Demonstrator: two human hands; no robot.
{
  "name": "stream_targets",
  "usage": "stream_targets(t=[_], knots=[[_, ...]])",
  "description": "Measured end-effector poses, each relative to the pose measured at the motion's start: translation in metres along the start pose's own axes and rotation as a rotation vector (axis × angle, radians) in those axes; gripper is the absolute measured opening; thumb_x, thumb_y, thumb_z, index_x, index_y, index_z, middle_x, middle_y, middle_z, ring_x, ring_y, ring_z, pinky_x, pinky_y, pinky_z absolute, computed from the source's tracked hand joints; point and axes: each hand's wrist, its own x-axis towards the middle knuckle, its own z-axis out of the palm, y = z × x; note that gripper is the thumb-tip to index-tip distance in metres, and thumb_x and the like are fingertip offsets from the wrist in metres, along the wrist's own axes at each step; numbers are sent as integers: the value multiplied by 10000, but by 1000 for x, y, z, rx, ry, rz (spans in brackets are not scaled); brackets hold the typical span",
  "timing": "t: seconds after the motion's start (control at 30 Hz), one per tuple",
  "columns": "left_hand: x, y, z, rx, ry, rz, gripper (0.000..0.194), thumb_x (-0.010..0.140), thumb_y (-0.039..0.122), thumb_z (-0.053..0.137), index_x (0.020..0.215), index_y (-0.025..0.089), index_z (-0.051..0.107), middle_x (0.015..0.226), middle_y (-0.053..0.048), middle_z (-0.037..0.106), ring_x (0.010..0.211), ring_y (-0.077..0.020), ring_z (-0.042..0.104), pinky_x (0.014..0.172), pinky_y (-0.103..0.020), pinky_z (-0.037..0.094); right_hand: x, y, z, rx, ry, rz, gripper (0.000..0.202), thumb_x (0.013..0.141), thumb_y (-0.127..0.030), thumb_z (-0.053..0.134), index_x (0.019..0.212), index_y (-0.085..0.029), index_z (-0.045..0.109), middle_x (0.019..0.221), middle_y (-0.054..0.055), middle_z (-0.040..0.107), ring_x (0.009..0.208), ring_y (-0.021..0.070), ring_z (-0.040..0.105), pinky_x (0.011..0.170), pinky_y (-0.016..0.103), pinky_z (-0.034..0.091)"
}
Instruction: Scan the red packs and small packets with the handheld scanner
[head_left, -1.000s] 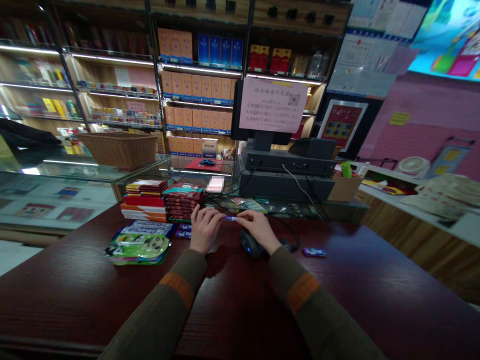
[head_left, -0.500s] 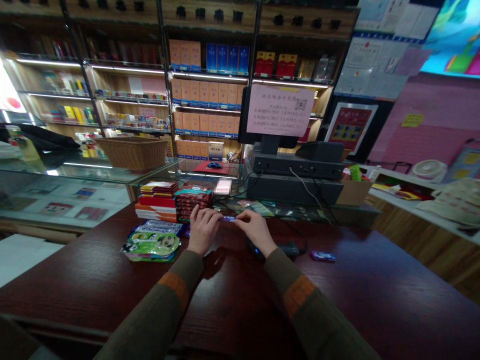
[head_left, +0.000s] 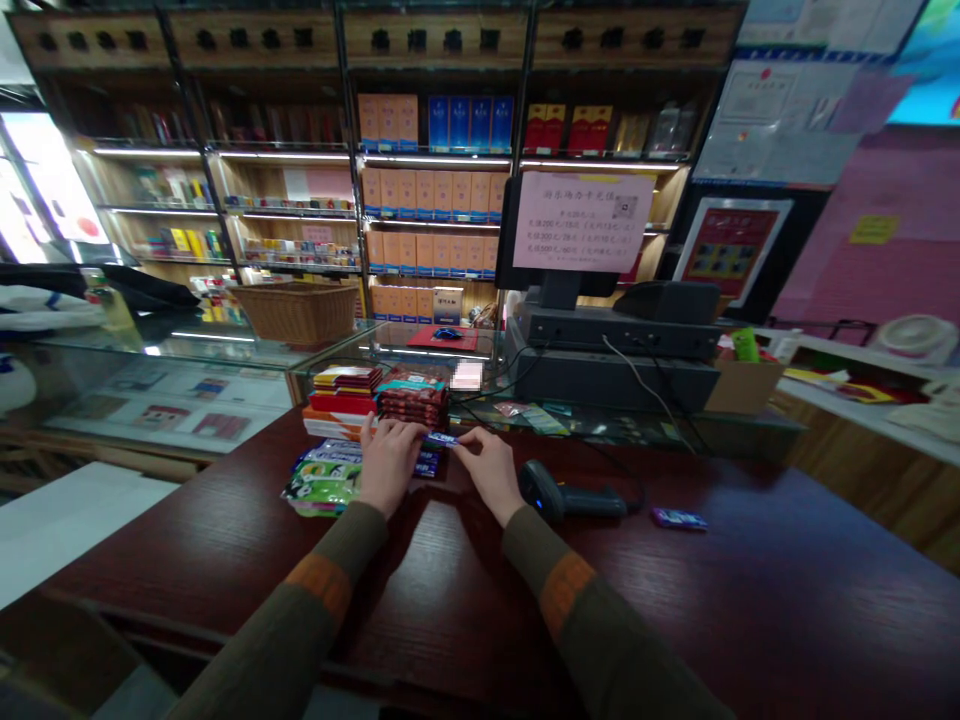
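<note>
Between my two hands is a small purple-blue candy pack [head_left: 441, 439], pinched at both ends. The fingers of my left hand [head_left: 388, 462] close on its left end, and my right hand [head_left: 489, 472] grips the right end. Just beneath it lie similar purple packs [head_left: 427, 464] on the counter. Partly behind my left hand is a green panda-printed packet [head_left: 324, 484], with blue packets under its far edge. Brown-red snack packets [head_left: 412, 395] are stacked behind my hands. Apart on the right lies another purple candy pack [head_left: 679, 519].
A black barcode scanner [head_left: 574, 498] lies right of my right hand. Red and white boxes [head_left: 341, 402] are piled at the left. Behind stand a register with a paper-covered screen [head_left: 581, 222], a wicker basket [head_left: 300, 312] and a glass display counter [head_left: 187, 385].
Both hands, still on the candy pack, have moved left over the other purple packs by the stacks. The scanner is now uncovered. My view has shifted slightly left.
</note>
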Motion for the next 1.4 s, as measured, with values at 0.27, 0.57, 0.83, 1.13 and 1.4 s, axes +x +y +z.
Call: stream_targets(t=[0.27,0.57,0.83,1.13,1.4], knots=[[-3,-19,2,26,-98,-76,275,880,150,498,929,299,724,798,-25,748,868,-241,649,1180,-632,147,-1,1,25,-67,-39,1,54,872,-278,669,852,-265,717,837,-2,750,829,203,686,816,308,474],[4,-26,4,103,-341,-88,377,846,47,429,989,252,711,796,-65,748,892,-266,693,1131,-727,132,2,8,43,-135,-92,-15,90,863,-206,643,906,-264,698,942,5,769,933,213,694,917,343,433],[8,-17,-1,182,-543,-147,354,865,48,413,1071,198,659,905,-96,758,1010,-293,688,1149,-701,142,2,13,52,-162,-116,-22,152,870,-169,611,964,-258,689,1000,1,773,986,196,691,941,323,401],[12,-14,-6,221,-650,-191,371,884,74,404,1159,186,626,974,-101,754,1080,-295,668,1169,-671,96,-1,13,57,-241,-140,-49,189,884,-153,589,1010,-255,686,1024,18,769,1030,181,679,945,304,369],[10,-16,-7,247,-649,-200,378,877,74,402,1161,189,624,945,-91,758,1053,-302,675,1167,-669,99,-1,13,58,-252,-161,-37,189,910,-174,568,1032,-254,689,1036,25,770,1048,184,684,952,304,367]])
